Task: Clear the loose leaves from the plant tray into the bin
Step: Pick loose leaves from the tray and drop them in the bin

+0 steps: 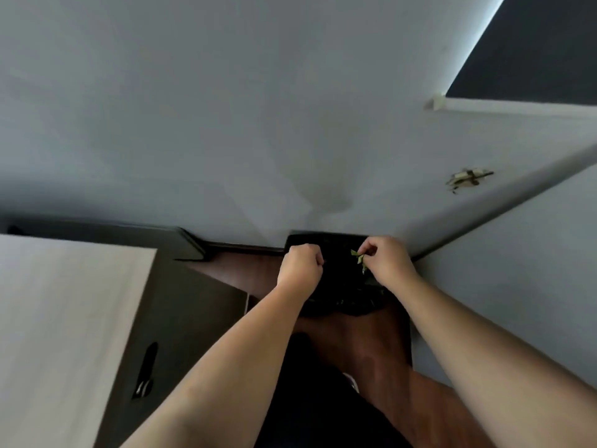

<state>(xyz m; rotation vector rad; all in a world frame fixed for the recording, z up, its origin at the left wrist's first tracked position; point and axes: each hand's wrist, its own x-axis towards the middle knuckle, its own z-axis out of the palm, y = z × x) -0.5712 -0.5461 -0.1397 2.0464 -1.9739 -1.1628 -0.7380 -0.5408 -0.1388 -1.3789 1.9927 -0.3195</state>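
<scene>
A black bin point(339, 295) lined with a dark bag stands on the floor in the corner against the wall. Both my hands are over its opening. My right hand point(389, 261) pinches a few small green leaves point(359, 258) that hang from its fingertips above the bin. My left hand point(300, 265) is closed in a fist at the bin's left rim; I cannot tell whether it grips the bag's edge. The plant tray is not in view.
A pale wood cabinet point(64, 318) with a dark side panel and a black handle point(145, 370) stands at the left. Grey walls meet at the corner behind the bin. Brown wooden floor point(371, 350) runs beneath me. A damaged patch point(468, 179) marks the right wall.
</scene>
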